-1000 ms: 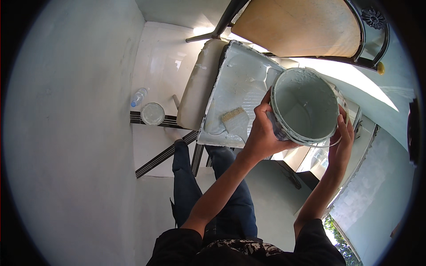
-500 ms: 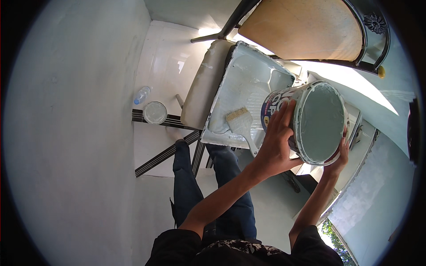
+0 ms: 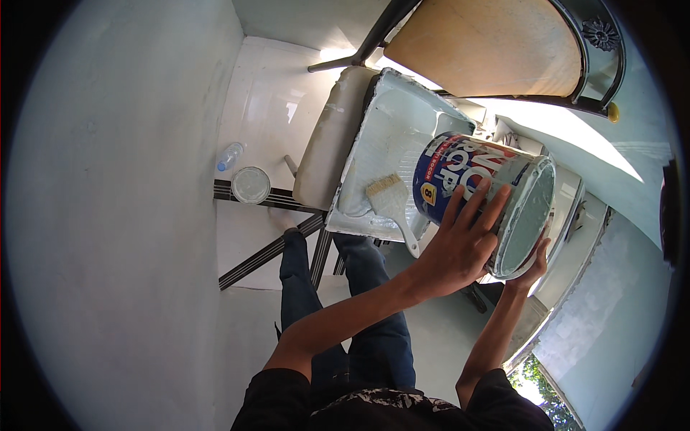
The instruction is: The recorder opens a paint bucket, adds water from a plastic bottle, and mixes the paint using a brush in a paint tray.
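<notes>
Both my hands hold a blue and white paint bucket (image 3: 460,172), tilted so that its open mouth faces right and towards me. Pale grey-green paint smears its rim, and the mouth shows as a narrow oval. My left hand (image 3: 463,248) presses against the near side with the fingers spread along the wall. Partly hidden behind the rim, my right hand (image 3: 533,271) grips the bucket's right end. Beneath and left of the bucket lies a paint-coated roller tray (image 3: 392,108). A wide paintbrush (image 3: 392,201) rests in it, its white handle crossing the near edge.
The tray sits on a cream cushioned seat (image 3: 330,144). A chair backrest (image 3: 496,47) with a dark metal frame stands beyond. On the left are a round lid-like disc (image 3: 251,185), a plastic bottle (image 3: 230,156) and dark striped bars (image 3: 269,248), beside a pale wall (image 3: 122,215).
The bucket has turned in my hands: more of its printed side shows, and its mouth has narrowed to a thinner oval. Both hands have shifted slightly nearer me. The tray and brush stay put.
</notes>
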The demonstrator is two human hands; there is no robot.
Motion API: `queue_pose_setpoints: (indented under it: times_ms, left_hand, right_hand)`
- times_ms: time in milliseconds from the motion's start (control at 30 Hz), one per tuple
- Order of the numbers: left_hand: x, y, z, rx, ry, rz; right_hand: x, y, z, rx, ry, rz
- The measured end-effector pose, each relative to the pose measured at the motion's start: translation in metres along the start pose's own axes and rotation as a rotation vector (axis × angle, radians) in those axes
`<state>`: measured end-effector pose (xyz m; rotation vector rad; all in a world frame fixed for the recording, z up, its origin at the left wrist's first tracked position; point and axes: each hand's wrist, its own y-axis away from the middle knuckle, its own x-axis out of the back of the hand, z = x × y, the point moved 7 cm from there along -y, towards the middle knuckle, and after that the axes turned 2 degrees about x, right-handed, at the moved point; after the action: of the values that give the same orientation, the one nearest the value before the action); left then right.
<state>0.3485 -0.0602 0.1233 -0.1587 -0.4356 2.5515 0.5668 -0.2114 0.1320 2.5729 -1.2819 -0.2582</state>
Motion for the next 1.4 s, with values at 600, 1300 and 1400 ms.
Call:
queue_pose_setpoints:
  times_ms: [600, 1300, 1400]
  left_hand:
    - [0.017, 0.028, 0.027, -0.025, -0.067, -0.016]
    - [0.065, 0.062, 0.052, 0.303, 0.171, -0.155]
    - [0.063, 0.072, 0.060, 0.396, 0.271, -0.217]
  right_hand:
    - [-0.003, 0.034, 0.023, 0.005, -0.086, -0.083]
    - [-0.076, 0.102, -0.003, -0.059, -0.117, -0.136]
    - [-0.067, 0.117, -0.001, -0.061, -0.183, -0.128]
